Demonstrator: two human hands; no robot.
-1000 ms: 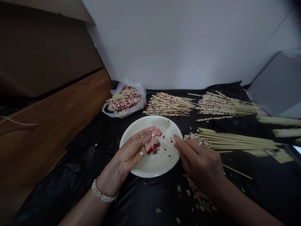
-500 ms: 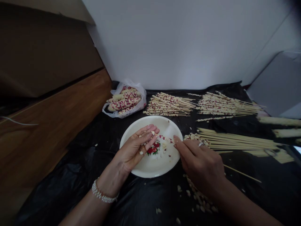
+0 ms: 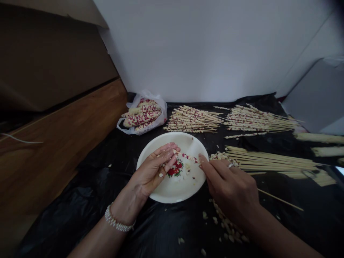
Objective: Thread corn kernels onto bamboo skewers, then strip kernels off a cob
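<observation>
Black plastic sheet (image 3: 80, 200) with plate (image 3: 172, 196), skewer piles (image 3: 193, 120), bag (image 3: 142, 115), scattered kernels (image 3: 228, 229).

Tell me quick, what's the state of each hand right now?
Left hand: cupped palm-up over the plate, holding pale pieces.
Right hand: closed, pinching the skewer.

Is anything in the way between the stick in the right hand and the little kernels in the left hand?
Nothing visible is. The right hand holds the skewer, and its beaded end runs above the plate straight to the left hand, where the kernels lie in the curled fingers.
</observation>
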